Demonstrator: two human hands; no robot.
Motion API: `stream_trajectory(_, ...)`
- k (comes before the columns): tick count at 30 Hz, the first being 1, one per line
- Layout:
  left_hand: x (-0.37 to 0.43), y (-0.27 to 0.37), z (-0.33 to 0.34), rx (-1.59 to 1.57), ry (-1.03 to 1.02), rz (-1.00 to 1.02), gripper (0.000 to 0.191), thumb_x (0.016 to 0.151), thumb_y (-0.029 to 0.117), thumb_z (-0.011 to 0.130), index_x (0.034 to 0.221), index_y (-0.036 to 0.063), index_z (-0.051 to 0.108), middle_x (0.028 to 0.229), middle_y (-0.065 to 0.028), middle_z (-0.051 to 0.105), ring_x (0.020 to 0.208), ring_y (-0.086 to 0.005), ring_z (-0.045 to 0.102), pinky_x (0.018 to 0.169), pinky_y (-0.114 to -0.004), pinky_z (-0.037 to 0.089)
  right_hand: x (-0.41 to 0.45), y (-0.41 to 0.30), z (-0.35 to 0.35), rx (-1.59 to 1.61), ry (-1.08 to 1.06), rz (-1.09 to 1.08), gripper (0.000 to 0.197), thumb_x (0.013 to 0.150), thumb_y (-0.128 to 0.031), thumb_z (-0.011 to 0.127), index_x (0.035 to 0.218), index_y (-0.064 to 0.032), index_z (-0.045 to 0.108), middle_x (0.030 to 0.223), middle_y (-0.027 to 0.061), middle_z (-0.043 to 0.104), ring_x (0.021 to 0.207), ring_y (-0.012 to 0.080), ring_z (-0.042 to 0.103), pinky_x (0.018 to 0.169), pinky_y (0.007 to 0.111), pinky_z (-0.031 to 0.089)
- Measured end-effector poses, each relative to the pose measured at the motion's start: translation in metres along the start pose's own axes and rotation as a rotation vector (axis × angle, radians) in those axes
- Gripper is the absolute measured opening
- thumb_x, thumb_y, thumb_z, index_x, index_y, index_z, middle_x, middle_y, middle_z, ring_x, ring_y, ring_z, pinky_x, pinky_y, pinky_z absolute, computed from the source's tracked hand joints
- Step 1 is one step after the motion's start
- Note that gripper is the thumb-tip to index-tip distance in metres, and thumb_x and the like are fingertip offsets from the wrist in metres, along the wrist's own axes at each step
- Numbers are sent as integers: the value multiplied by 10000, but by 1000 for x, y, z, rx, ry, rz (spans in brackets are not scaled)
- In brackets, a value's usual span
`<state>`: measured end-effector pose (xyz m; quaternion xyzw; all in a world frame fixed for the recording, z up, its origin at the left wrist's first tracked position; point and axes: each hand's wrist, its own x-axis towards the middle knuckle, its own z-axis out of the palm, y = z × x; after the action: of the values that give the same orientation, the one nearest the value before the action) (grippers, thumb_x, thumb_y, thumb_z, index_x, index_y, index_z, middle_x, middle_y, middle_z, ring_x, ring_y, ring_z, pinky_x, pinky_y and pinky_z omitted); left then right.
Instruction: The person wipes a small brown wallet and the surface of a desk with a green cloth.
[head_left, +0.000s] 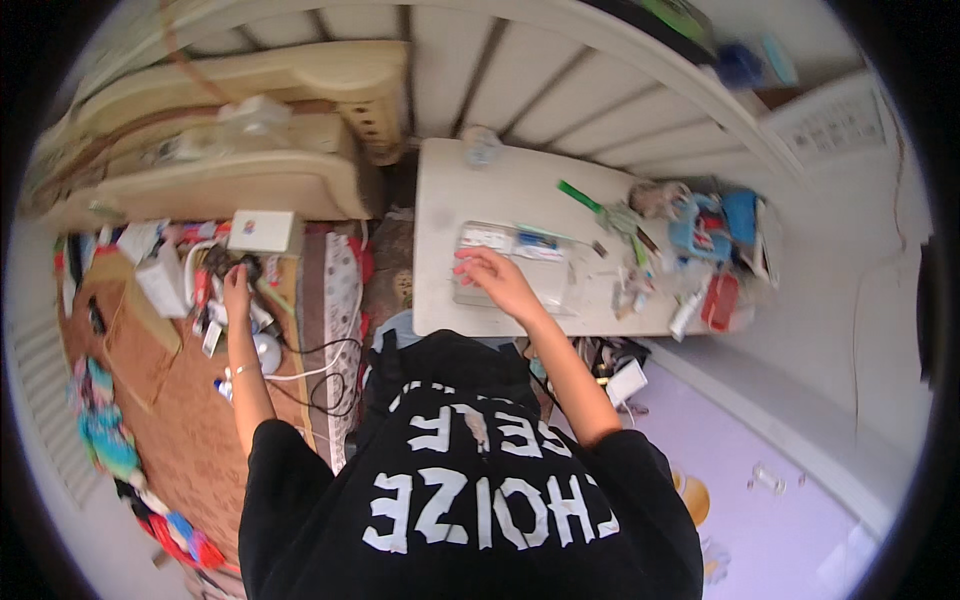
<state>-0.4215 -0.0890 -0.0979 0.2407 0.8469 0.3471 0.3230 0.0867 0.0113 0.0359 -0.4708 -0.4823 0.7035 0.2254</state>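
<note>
My left hand (237, 291) reaches over a jumble of small goods on the bed (199, 442). Its fingertips point at a dark bundle (217, 260), and whether they pinch anything is too small to tell. Close by are a white box (262, 231), a white carton (163, 283) and a round white object (267, 353). Over the near part of a clear plastic tray (480, 303) on the white table (442, 187), my right hand (495, 281) hangs with loosely curved fingers and nothing visible in them. White and blue packets (538, 246) lie in the tray.
Toward the table's right end stand a light blue basket (697, 238) and a red container (721, 301). A clear cup (481, 146) is at the far edge. Cables (330, 375) trail off the bed's side. A wooden headboard (225, 180) rises behind the bed.
</note>
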Motion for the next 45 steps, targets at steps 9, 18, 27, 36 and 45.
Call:
stream_trajectory(9,-104,236,251,227,-691,699,379,793,192,684,1126,30,602,1001,-98,658,908,-230,644,789,-327,511,-30,27,-126,-82,423,-18,265,881,-76,497,1119,-6,590,935,101,679,810,146,625,762,261,488)
stream_trajectory(18,-74,253,406,747,-387,1083,314,797,146,620,1109,126,598,1136,-88,589,898,-345,621,783,-431,509,-72,47,-120,105,521,14,246,925,-81,496,1138,9,578,949,86,665,839,140,613,782,259,480)
stream_trajectory(27,-124,235,216,433,-198,972,263,802,105,616,1065,100,606,995,-134,634,881,-357,617,725,-407,497,-82,90,-132,-26,663,17,211,894,-84,536,1081,-26,616,881,73,692,755,134,637,707,263,503)
stream_trajectory(36,-86,151,-7,1185,338,242,920,745,461,717,1446,86,254,1315,-224,470,1074,-434,544,877,-489,467,-44,58,-136,-421,849,-170,146,845,-108,625,978,-65,667,820,88,679,705,176,652,626,282,509)
stream_trajectory(45,-163,198,176,677,-490,488,418,815,401,647,1126,122,633,892,-114,699,809,-325,666,728,-415,516,47,50,-237,-1068,173,-57,173,693,-237,776,798,-117,712,781,47,676,723,238,649,652,358,505)
